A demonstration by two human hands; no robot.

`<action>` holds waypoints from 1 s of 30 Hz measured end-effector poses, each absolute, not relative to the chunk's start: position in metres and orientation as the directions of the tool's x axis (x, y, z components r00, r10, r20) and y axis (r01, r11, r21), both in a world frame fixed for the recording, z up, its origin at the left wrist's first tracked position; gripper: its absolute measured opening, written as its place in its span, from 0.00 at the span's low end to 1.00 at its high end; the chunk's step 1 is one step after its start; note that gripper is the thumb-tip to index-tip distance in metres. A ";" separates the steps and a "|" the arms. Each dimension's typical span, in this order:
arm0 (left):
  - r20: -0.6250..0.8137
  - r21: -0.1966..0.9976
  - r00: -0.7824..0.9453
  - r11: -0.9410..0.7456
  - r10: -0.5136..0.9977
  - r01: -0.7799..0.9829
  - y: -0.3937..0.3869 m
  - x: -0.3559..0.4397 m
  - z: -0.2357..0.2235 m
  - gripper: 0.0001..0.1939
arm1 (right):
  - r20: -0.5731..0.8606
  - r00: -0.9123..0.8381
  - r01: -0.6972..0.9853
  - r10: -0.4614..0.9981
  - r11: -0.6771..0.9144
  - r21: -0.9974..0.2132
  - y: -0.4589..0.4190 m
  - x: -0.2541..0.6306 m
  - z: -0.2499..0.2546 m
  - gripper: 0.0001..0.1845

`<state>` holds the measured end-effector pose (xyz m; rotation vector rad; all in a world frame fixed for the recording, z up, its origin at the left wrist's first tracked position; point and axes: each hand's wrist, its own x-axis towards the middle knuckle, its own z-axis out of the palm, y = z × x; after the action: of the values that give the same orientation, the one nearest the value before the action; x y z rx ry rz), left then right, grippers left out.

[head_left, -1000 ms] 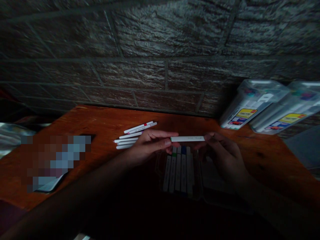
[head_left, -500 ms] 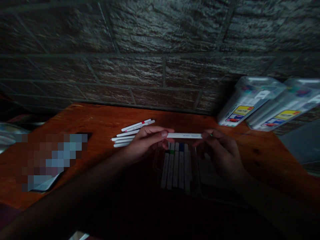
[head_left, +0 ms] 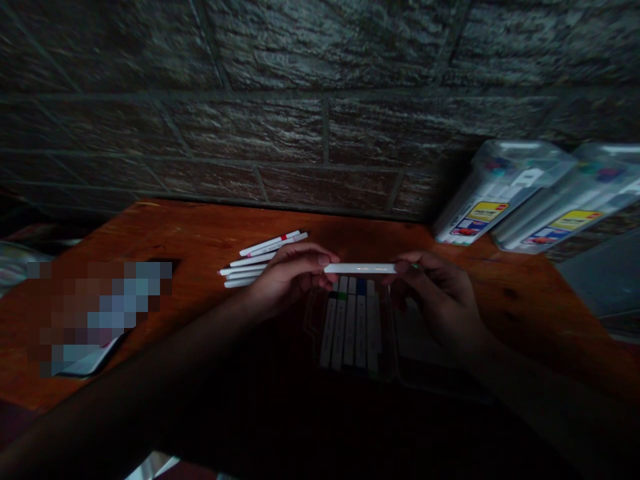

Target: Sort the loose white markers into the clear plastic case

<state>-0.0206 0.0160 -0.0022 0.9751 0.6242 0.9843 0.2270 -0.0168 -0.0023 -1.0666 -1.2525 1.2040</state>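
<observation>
A white marker lies level between my two hands, above the table. My left hand pinches one end with thumb and fingers. At the other end, where a bit of green shows, my right hand is closed on it. Beneath them sits an open clear case with several white markers in a row, some with green or blue bands. Beside my left hand, several more white markers lie loose on the wood, one with a red band.
Two clear marker cases with yellow and blue labels lean at the back right against the stone-block wall. A phone, partly blurred out, lies on the wooden table at left. Deep shadow covers the front.
The marker seems turned a little about its length, so its print looks different. Both hands keep their hold. The whole view has shifted slightly.
</observation>
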 end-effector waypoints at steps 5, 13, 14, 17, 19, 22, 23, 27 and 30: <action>-0.031 0.898 0.441 0.218 0.897 -0.381 0.015 -0.020 -0.001 0.05 | 0.108 -0.067 -0.057 0.992 0.105 -0.993 -0.016 0.228 -0.003 0.08; 0.008 0.896 0.434 0.186 0.901 -0.403 0.015 -0.021 -0.004 0.08 | 0.088 -0.061 -0.062 0.994 0.084 -0.995 -0.015 0.229 -0.003 0.08; 0.017 0.896 0.430 0.178 0.902 -0.408 0.015 -0.021 -0.005 0.08 | 0.083 -0.057 -0.061 0.995 0.079 -0.995 -0.015 0.228 -0.003 0.08; 0.047 0.896 0.424 0.150 0.904 -0.418 0.016 -0.021 -0.007 0.10 | 0.083 -0.066 -0.066 0.994 0.079 -0.995 -0.014 0.228 -0.003 0.08; 0.068 0.897 0.429 0.133 0.901 -0.422 0.016 -0.021 -0.008 0.11 | 0.079 -0.076 -0.073 0.994 0.073 -0.995 -0.014 0.228 -0.003 0.08; 0.085 0.905 0.440 0.116 0.894 -0.410 0.016 -0.021 -0.009 0.12 | 0.047 -0.082 -0.081 0.996 0.040 -0.996 -0.013 0.228 -0.003 0.09; 0.086 0.907 0.443 0.114 0.892 -0.404 0.016 -0.021 -0.009 0.12 | 0.036 -0.083 -0.079 0.996 0.030 -0.996 -0.012 0.228 -0.002 0.09; 0.099 0.910 0.466 0.110 0.879 -0.401 0.015 -0.022 -0.008 0.12 | 0.023 -0.089 -0.053 0.996 0.018 -0.998 -0.012 0.229 -0.001 0.10; 0.105 0.901 0.497 0.129 0.862 -0.415 0.013 -0.021 -0.006 0.13 | 0.030 -0.101 -0.053 0.994 0.024 -0.998 -0.012 0.229 -0.001 0.12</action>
<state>-0.0213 0.0135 -0.0065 1.0765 0.5084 0.9876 0.2289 -0.0116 -0.0007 -1.1008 -1.2574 1.2878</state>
